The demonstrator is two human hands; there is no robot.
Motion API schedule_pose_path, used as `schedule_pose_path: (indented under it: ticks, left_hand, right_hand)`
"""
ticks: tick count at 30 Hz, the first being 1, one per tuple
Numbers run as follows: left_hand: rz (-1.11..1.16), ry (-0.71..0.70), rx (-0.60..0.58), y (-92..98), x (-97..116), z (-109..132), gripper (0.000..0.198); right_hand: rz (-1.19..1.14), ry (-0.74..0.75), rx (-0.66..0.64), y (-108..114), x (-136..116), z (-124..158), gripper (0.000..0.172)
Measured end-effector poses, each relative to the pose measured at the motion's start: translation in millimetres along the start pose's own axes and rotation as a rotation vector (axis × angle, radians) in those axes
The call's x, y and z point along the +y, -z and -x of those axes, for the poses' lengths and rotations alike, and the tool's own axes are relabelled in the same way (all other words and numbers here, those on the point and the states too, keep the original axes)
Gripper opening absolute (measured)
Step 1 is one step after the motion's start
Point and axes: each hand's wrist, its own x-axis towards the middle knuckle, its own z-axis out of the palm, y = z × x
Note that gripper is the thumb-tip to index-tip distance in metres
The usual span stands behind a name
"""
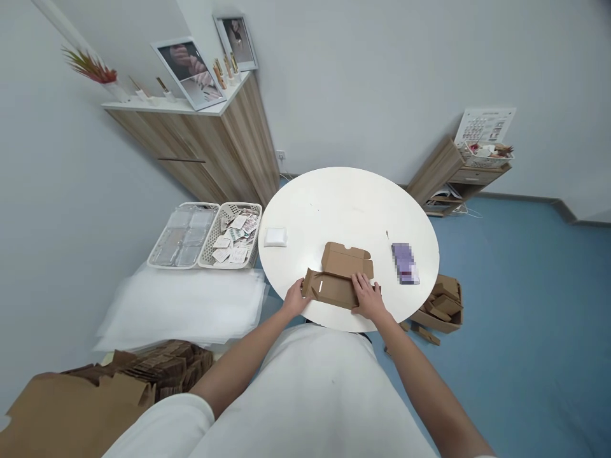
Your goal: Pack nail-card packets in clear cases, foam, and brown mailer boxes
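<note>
A brown cardboard mailer box point(337, 289) lies partly folded near the front edge of the round white table, its lid flap point(346, 257) laid back away from me. My left hand point(296, 299) grips the raised left end of the box, thumb and fingers around that wall. At the right end, my right hand point(366, 296) bends over the side with its fingers on the inside, holding that end. A small white strip shows on the box floor. To the left on the table sits a flat white packet point(275, 236); to the right lies a purple pixelated item point(405, 263).
Left of the round table point(348, 197) stand a basket of cards point(233, 236) and a basket of clear packets point(184, 236). Clear plastic sheets point(181, 305) and stacked flat cardboard point(81, 407) lie nearer. A carton of folded boxes point(443, 305) is on the floor at right.
</note>
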Motion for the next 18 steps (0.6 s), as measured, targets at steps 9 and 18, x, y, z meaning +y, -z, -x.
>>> schedule_pose_path:
  ticks: [9, 18]
  left_hand:
    - [0.071, 0.189, 0.066, -13.2, 18, -21, 0.036]
    - [0.073, 0.274, 0.153, -19.8, 36, -24, 0.025]
  right_hand:
    - [-0.087, 0.088, -0.016, 8, 27, -19, 0.109]
    - [-0.159, 0.167, -0.014, 9, 38, -33, 0.113]
